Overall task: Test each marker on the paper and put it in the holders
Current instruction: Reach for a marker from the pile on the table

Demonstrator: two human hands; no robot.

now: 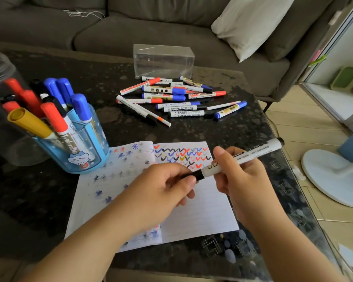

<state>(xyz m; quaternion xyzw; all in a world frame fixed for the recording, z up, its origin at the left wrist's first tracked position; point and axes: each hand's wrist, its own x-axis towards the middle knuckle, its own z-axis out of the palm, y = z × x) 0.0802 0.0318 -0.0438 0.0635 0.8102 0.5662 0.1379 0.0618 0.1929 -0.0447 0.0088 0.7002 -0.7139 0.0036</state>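
Our left fingers (pixel 189 181) pinch the black cap (pixel 197 175) of a white marker (pixel 243 157), and our right fingers (pixel 219 154) curl round its barrel just beside the cap; the left hand (pixel 161 188) and right hand (pixel 243 180) meet over the paper (pixel 202 212). We hold the marker above the sheet, clear of it. Its long axis runs from lower left to upper right, capped end toward our left hand, dark butt end pointing up and away to the right, past the edge of the counter (pixel 243 127). There is black print along the barrel, too blurred for us to read.

The paper lies on the counter under our hands, open like a notebook. Its right page carries rows of tick marks in red, blue, black and a little yellow; its left page is dotted with blue and black star shapes.

To the left stands a blue holder (pixel 77 151) with a cartoon figure on its front, full of upright markers with red, blue, black and yellow caps. On one of these we can read "WHITE", the rest is hidden. Beside it, further left, a clear round holder (pixel 0 66) also contains markers.

Farther back on the counter lies a loose pile of markers (pixel 177 98), mostly lying left to right, some crossed. Two of them read "WHITEBOARD MARKER", upside down to us. Behind the pile stands a clear box (pixel 163 60), and beyond it a grey sofa (pixel 130 31) with a pale cushion (pixel 251 23).
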